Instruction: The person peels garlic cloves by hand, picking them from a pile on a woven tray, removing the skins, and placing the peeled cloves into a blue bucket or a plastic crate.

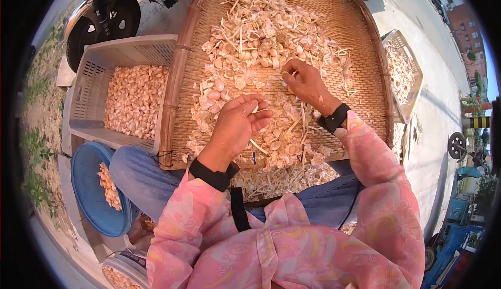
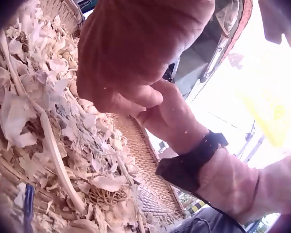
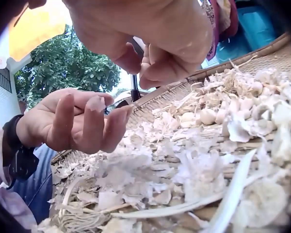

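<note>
My left hand (image 1: pixel 240 127) is over the near half of a woven bamboo tray (image 1: pixel 334 10), its fingers bent and thumb near them. A small whitish garlic piece (image 1: pixel 254 110) shows between that thumb and fingers; in the right wrist view, a pale flake (image 3: pixel 95 103) lies at a fingertip. Farther forward and right, my right hand (image 1: pixel 308 85) hangs over the garlic heap with bent fingers, palm down. Whether it pinches anything I cannot tell. Loose garlic cloves (image 1: pixel 214 95) lie left of the hands. Papery skins and dry stalks (image 3: pixel 184 208) spread beneath both.
At the left stands a grey plastic crate (image 1: pixel 88 80) of garlic cloves. Below it are a blue basin (image 1: pixel 88 195) with cloves and a white bucket (image 1: pixel 125 263). Another crate (image 1: pixel 417 88) with skins stands right of the tray. Discarded skins (image 1: pixel 282 182) pile between the knees.
</note>
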{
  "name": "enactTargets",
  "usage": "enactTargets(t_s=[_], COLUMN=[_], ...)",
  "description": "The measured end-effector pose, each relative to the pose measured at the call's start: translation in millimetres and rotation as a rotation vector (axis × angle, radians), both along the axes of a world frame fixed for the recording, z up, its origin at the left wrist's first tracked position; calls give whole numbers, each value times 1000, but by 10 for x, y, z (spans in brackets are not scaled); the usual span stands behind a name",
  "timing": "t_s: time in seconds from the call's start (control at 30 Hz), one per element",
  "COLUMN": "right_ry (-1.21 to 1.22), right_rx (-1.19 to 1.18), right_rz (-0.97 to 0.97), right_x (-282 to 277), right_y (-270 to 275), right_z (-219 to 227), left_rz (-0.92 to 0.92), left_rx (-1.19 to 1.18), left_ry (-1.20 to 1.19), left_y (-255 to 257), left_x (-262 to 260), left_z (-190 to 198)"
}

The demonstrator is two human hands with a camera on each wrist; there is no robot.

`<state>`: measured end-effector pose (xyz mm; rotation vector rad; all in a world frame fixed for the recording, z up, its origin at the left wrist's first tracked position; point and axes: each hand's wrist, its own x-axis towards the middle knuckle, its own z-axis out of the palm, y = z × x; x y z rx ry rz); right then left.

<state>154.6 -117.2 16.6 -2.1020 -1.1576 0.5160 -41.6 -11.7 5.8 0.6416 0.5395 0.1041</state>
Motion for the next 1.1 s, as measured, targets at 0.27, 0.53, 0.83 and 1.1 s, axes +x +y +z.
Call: enactTargets(t_s=[0.27,0.53,0.83,1.1], right_ry=[-15,-330,353,895], right_rx=[266,-70,276,192], right_rz=[165,92,18,-63], right_x=[-430,254,-806,-653], right_y=[-11,420,-149,-310], right_z=[321,-139,141,204], left_rz=[148,133,79,92], left_rx=[-745,-42,165,-19], left_ry=[-46,47,66,-74], left_y=[-229,105,-254,-286], left_x=[46,-112,-3,-239], left_z=[-496,32,77,361])
